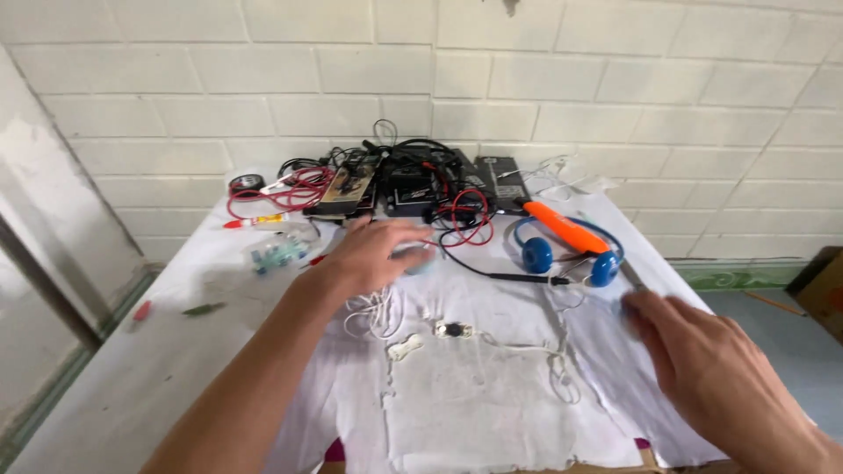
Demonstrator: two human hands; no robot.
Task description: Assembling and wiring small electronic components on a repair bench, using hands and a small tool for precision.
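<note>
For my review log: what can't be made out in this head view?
- Left hand: motion-blurred; the pale thing at its fingers is unidentifiable, contact unclear.
- Right hand: blurred; the thin grey tool runs under its fingertips.
- Cable pile: black boxes tangled, partly covered.
- Table front: cut off by bottom edge.

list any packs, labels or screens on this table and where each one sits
Flat card-backed pack: back of the table left of centre, beige and dark, rectangular.
Dark box: back centre under the wires, black.
Dark flat device: back, right of centre, black with a pale label.

Blue headphones (569, 253) beside an orange tool (562, 226); red wires (294, 189) and black boxes (413, 189) behind
</note>
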